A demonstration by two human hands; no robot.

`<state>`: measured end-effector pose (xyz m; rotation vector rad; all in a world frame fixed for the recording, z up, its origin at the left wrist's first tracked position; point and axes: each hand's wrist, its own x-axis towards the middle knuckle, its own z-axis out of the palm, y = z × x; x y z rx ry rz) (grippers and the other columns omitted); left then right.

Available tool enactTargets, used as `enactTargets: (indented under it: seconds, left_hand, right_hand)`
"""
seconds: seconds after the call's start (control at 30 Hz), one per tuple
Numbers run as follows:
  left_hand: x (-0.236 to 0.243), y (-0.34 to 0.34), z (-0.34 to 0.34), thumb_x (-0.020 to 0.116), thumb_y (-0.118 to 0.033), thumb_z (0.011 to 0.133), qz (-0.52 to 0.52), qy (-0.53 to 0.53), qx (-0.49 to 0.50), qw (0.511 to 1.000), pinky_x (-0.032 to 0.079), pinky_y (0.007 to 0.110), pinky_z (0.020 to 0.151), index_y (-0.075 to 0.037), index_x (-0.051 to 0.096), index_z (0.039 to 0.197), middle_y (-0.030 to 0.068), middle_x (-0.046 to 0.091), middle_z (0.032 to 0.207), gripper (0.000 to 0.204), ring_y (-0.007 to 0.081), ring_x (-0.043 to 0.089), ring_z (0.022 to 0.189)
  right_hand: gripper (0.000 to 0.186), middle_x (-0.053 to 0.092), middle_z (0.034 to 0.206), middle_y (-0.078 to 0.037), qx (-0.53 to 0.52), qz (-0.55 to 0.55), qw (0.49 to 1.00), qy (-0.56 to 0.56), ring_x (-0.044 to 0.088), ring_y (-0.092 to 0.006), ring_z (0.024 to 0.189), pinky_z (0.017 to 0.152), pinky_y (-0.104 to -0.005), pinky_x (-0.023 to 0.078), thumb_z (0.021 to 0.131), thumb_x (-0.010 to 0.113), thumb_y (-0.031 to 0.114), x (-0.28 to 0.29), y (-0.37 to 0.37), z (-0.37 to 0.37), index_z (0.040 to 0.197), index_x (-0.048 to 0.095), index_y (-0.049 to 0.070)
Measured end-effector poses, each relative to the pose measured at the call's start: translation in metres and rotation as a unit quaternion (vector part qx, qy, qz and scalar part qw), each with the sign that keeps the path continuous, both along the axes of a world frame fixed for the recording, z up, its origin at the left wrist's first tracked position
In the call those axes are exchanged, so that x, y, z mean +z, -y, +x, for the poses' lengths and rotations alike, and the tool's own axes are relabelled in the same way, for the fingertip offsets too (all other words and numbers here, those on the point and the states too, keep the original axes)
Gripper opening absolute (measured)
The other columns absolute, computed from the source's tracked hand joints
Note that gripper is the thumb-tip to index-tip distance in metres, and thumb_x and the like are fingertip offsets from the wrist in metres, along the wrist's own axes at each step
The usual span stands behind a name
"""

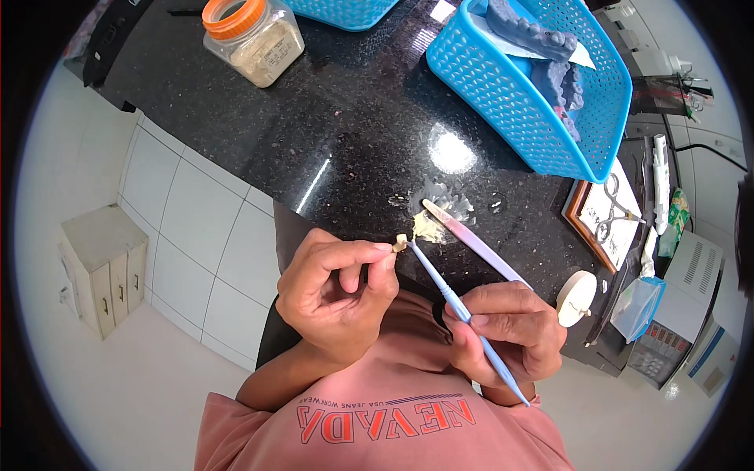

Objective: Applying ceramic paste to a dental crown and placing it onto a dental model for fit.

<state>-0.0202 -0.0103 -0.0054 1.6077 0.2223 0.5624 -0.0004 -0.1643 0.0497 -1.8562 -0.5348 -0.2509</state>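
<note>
Between the thumb and fingertips of my left hand is a small cream-coloured dental crown. My right hand grips a slim light-blue double-ended dental instrument like a pen. Its upper tip meets the crown or sits right beside it; which of the two I cannot tell. Beyond my hands, a smear of pale yellow paste lies on the black speckled counter. A spatula with a lavender handle rests on the counter, its blade end at the paste.
At the back right, a blue perforated basket holds grey dental models. A clear jar with an orange lid stands at the back left. To the right are scissors on a wood-edged board and a round white object.
</note>
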Motion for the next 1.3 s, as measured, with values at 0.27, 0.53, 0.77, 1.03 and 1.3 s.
enactTargets:
  seconds: [0.27,0.53,0.77,1.03,1.3]
  left_hand:
    - [0.001,0.0012,0.0015,0.073,0.013,0.073,0.004,0.001,0.002,1.0,0.035,0.018,0.046,-0.003,0.07,0.091,0.0001,0.052,0.071,0.024,0.0023,0.04,0.054]
    - [0.0012,0.0015,0.0015,0.073,0.013,0.073,0.011,0.003,0.004,1.0,0.034,0.018,0.045,-0.003,0.07,0.09,-0.0003,0.053,0.071,0.024,0.0021,0.04,0.053]
    - [-0.0001,0.0018,0.0019,0.073,0.013,0.072,0.016,0.01,0.005,1.0,0.034,0.018,0.045,-0.004,0.069,0.09,0.0005,0.054,0.072,0.025,0.0024,0.04,0.053]
    - [0.0003,0.0028,0.0016,0.072,0.013,0.072,0.007,0.009,0.007,1.0,0.035,0.019,0.045,-0.004,0.069,0.09,0.001,0.057,0.073,0.025,0.003,0.04,0.053]
    - [-0.0012,0.0025,0.0005,0.073,0.011,0.074,0.013,0.011,0.006,1.0,0.036,0.018,0.045,-0.003,0.069,0.09,0.0019,0.057,0.074,0.022,0.0026,0.04,0.053]
  right_hand:
    - [0.028,0.068,0.072,-0.017,0.003,-0.005,1.0,0.008,0.068,-0.0213,0.059,0.05,-0.0279,0.055,0.068,0.083,-0.004,0.0003,-0.0008,0.0021,0.081,0.059,-0.001]
    - [0.027,0.068,0.073,-0.018,0.019,-0.006,1.0,0.012,0.068,-0.0216,0.059,0.05,-0.0277,0.055,0.068,0.082,-0.004,0.0012,-0.0005,0.0029,0.081,0.059,-0.001]
    - [0.027,0.068,0.073,-0.018,0.013,-0.001,1.0,0.016,0.068,-0.022,0.059,0.05,-0.0279,0.055,0.068,0.082,-0.004,-0.0002,-0.0013,0.0021,0.081,0.059,-0.001]
    - [0.027,0.068,0.073,-0.018,0.035,0.007,0.999,0.016,0.068,-0.0221,0.06,0.05,-0.0279,0.055,0.068,0.082,-0.005,0.0015,0.0013,0.0033,0.081,0.058,-0.001]
    - [0.024,0.068,0.073,-0.018,-0.051,-0.034,0.998,0.004,0.067,-0.0203,0.059,0.049,-0.0255,0.051,0.069,0.079,-0.006,-0.0031,0.0044,-0.0028,0.08,0.058,-0.002]
